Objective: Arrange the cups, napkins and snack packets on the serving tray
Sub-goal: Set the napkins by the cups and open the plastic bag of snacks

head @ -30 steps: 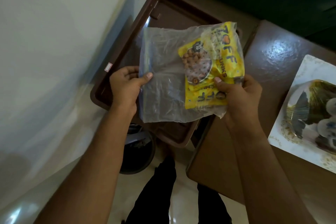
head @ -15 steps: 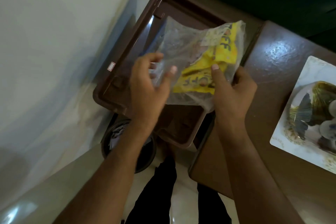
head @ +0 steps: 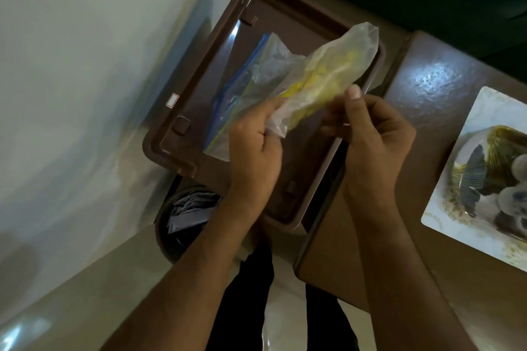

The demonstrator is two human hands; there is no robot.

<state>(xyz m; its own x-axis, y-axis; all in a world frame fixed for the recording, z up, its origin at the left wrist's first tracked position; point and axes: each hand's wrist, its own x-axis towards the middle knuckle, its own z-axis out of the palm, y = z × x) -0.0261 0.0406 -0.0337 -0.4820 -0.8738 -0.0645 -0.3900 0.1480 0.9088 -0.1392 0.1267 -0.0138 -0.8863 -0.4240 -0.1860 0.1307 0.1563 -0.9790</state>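
Observation:
A clear zip bag (head: 256,85) with a yellow snack packet (head: 322,80) inside it hangs folded above the brown serving tray (head: 199,77). My left hand (head: 253,145) grips the bag's lower fold. My right hand (head: 370,131) pinches the packet end through the plastic, thumb up. The bag's blue zip edge droops toward the tray floor. The packet's print is blurred. No cups or napkins show on the tray.
A white square plate (head: 445,214) with a gold-patterned dish and rounded items sits on the brown table (head: 427,80) at right. A dark round bin (head: 185,214) with paper scraps stands on the floor below the tray. A pale wall fills the left.
The flat bag has been folded over on itself. My left hand moved from the bag's left edge to its middle, beside my right hand, and the packet turned edge-on.

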